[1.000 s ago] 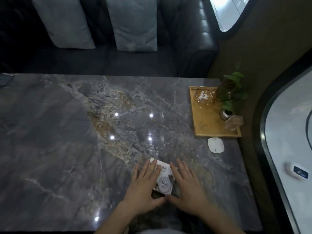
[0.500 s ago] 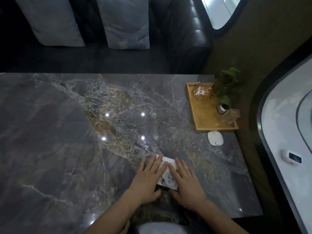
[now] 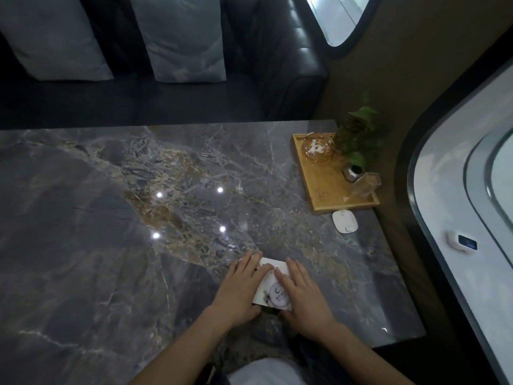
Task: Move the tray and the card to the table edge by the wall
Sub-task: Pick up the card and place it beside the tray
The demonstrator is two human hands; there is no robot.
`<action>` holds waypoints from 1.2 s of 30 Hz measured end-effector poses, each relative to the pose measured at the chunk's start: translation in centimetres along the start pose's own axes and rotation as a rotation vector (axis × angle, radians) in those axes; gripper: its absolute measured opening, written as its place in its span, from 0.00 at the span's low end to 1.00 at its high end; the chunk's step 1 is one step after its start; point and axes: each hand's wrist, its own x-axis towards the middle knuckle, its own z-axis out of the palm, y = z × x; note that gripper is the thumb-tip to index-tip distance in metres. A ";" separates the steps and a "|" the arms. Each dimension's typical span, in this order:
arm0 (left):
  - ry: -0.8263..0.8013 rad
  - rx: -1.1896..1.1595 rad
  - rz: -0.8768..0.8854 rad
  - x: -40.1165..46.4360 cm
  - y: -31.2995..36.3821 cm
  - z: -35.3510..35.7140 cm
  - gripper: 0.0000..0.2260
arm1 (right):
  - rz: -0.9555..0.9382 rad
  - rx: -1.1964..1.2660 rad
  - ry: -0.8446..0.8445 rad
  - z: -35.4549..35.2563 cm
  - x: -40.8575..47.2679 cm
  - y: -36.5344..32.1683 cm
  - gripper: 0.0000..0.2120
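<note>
A white card (image 3: 273, 294) with a round grey logo lies on the dark marble table (image 3: 111, 245) near its front edge. My left hand (image 3: 241, 287) and my right hand (image 3: 302, 293) lie flat on either side of it, fingers over its edges and thumbs at its near edge. The wooden tray (image 3: 324, 187) sits at the far right of the table, against the wall. It carries an amber glass dish (image 3: 317, 148), a small potted plant (image 3: 358, 134) and a clear glass cup (image 3: 366, 184).
A white rounded puck (image 3: 344, 221) lies on the table just in front of the tray. A dark sofa with two grey cushions (image 3: 180, 37) stands beyond the far edge. The brown wall (image 3: 402, 232) runs along the table's right side.
Both hands have closed in over the card, and it has slid slightly right toward the wall side. The view has tilted down a little; the tray has stayed put.
</note>
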 end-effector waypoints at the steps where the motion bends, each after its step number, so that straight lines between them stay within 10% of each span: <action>1: 0.011 -0.017 0.005 0.0 0.0 0.0 0.35 | 0.009 0.013 0.003 0.0 0.1 0.0 0.38; 22: 0.116 -0.493 0.040 -1.0 0.3 -1.6 0.46 | 0.021 0.569 0.154 -2.1 -1.6 1.0 0.50; 36: 0.212 -0.808 -0.079 -0.6 3.8 -2.7 0.51 | 0.282 1.212 0.220 -4.6 -0.4 5.2 0.16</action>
